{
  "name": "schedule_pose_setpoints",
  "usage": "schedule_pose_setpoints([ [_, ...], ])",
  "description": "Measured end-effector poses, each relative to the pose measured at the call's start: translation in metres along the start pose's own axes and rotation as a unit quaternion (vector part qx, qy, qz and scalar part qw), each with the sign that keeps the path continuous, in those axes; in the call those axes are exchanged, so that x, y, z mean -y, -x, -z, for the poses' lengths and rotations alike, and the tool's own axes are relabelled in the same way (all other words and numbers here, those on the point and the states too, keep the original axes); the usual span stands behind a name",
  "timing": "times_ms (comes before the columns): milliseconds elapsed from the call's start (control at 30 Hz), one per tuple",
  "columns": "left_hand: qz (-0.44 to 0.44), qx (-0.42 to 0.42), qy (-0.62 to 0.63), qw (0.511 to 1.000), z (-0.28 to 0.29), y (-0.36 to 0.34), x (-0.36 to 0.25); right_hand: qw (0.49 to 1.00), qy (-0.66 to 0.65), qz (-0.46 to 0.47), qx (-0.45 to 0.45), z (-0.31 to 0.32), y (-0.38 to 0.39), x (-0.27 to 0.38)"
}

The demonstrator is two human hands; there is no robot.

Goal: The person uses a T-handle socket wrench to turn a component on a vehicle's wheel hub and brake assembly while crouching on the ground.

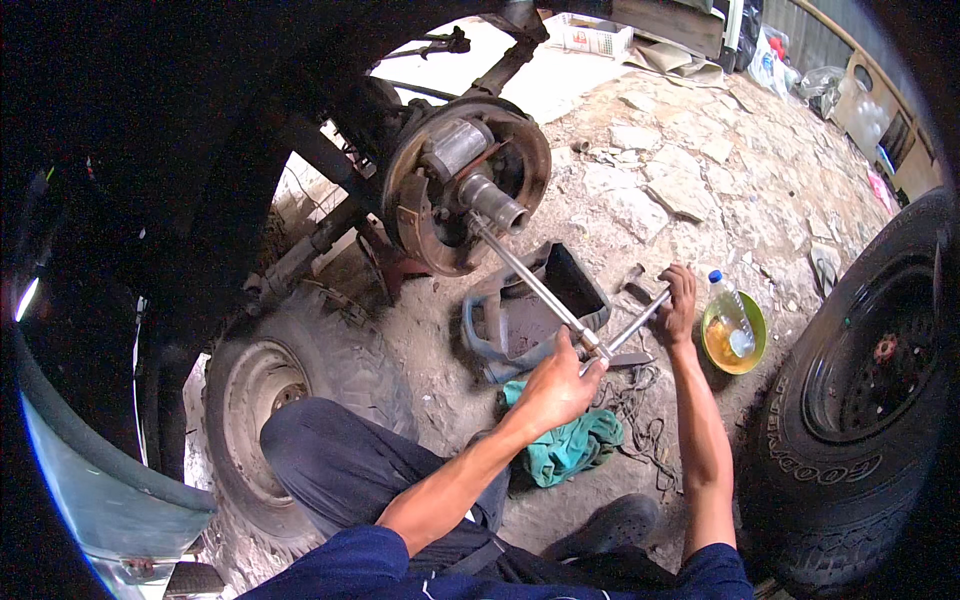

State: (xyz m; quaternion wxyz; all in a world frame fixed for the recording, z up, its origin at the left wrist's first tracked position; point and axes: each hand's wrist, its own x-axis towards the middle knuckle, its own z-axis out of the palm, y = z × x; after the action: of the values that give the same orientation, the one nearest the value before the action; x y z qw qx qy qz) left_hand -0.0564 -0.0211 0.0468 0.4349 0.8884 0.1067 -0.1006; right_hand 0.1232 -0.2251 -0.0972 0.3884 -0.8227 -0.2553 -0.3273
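Observation:
A brake assembly [465, 185] with a bare spindle [493, 203] projects from the axle in front of me. The far end of a long metal socket wrench [535, 284] meets it just below the spindle; the fitting there is too small to make out. My left hand [558, 388] is closed around the near end of the long shaft, where the crossbar joins it. My right hand [678, 300] grips the outer end of the crossbar [637, 326], up and to the right of my left.
Below the shaft stands a cut-open plastic container [480, 325], with a green cloth [570, 447] and a chain [652, 440] nearer me. A green bowl [750, 355] holds liquid and a plastic bottle [733, 310]. Tyres stand left [340, 350] and right [800, 450].

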Motion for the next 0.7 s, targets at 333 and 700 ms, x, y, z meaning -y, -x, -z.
schedule_pose_setpoints([
  [333,-0.095,-0.096,-0.012,0.991,0.011,0.021,-0.027,0.978,-0.03,-0.204,-0.008,-0.062,0.108,0.028],
  [700,-0.195,-0.153,0.091,0.965,0.002,0.014,-0.031,0.894,-0.155,-0.421,0.023,-0.088,0.174,0.178],
])
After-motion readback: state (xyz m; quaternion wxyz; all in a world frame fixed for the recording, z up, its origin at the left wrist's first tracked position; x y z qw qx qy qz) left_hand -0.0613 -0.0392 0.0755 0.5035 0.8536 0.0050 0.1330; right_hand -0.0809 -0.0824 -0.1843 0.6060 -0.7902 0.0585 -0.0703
